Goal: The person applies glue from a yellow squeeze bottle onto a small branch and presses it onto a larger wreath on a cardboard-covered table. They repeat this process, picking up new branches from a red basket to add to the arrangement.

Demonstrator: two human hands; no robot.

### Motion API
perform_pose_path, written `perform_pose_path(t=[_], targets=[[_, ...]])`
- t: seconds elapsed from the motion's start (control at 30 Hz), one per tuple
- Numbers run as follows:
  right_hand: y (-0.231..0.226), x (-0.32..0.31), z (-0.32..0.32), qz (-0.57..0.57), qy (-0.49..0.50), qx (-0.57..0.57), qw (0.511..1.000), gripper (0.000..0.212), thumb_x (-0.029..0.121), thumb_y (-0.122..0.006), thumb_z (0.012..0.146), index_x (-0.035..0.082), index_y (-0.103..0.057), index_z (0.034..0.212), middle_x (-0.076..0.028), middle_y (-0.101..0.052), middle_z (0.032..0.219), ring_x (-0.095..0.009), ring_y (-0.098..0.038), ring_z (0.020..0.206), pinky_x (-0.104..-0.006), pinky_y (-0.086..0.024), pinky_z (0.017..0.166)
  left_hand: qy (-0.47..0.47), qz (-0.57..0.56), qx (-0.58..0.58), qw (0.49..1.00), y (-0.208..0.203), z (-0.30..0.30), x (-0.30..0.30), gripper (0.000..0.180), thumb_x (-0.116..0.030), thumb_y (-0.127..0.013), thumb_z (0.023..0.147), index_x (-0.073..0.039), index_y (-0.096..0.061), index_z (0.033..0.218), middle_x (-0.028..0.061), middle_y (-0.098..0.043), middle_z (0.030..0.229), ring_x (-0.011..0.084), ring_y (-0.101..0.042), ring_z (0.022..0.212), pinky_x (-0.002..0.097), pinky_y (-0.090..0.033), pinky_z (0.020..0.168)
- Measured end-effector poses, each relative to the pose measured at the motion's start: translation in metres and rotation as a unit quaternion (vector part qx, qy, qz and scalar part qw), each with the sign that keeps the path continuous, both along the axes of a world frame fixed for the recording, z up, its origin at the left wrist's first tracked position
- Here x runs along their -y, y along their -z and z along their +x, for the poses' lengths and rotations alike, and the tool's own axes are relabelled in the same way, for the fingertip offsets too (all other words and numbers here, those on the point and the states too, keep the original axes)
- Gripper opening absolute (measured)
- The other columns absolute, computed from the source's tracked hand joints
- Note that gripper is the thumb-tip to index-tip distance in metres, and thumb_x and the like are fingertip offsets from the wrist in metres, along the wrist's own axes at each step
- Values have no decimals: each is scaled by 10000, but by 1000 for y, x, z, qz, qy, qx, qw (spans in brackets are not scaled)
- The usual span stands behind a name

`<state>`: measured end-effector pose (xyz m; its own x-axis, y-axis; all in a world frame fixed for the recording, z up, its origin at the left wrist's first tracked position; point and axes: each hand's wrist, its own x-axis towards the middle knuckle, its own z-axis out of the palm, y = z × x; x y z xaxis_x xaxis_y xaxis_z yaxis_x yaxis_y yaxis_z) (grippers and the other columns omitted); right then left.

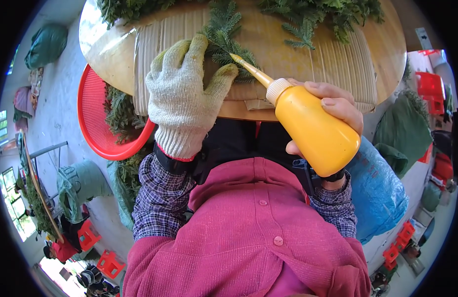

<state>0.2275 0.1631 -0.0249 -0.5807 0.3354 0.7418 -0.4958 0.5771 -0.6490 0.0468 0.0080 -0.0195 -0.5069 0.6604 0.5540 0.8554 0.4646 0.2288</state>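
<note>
My left hand (182, 94), in a whitish knitted glove with yellow-stained fingertips, lies over the near part of the table with its fingers apart. Its index finger and thumb touch a green conifer sprig (224, 37) from either side. My bare right hand (344, 101) is wrapped round a yellow squeeze bottle (320, 131) with a long tapered nozzle. The bottle tilts so that its nozzle tip (234, 57) meets or nearly meets the sprig's needles; I cannot tell which. Under the sprig is a sheet of corrugated cardboard (283, 34), stained yellow in places.
The cardboard covers much of a round wooden table (391, 44). More greenery (333, 15) is heaped along its far side. A red basket (88, 116) of greenery stands at my left. A blue plastic bag (380, 190) and a green sack (405, 131) are on my right.
</note>
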Motion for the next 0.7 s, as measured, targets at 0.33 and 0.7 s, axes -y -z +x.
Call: perform_pose_path(t=[0.33,0.7], targets=[[3,1,7,-23,-6,-9,1000,666,237,-935,714,24,-523,1191,-233,-620,1166,-355,-688,1057,-488,-626,889,8,7,-10,1000,2,-2,-2,602,-370,-828,767,-21,-661,1229,167,-669,1132,369,-626,1052,470,-499,931],[-2,0,31,-9,-27,85,996,761,306,-898,765,125,-402,1313,-212,-506,1304,-428,-610,1165,-587,-544,999,-5,-6,-19,1000,2,-1,-1,615,-393,-826,766,-20,-667,1228,169,-673,1132,369,-631,1047,467,-489,941]])
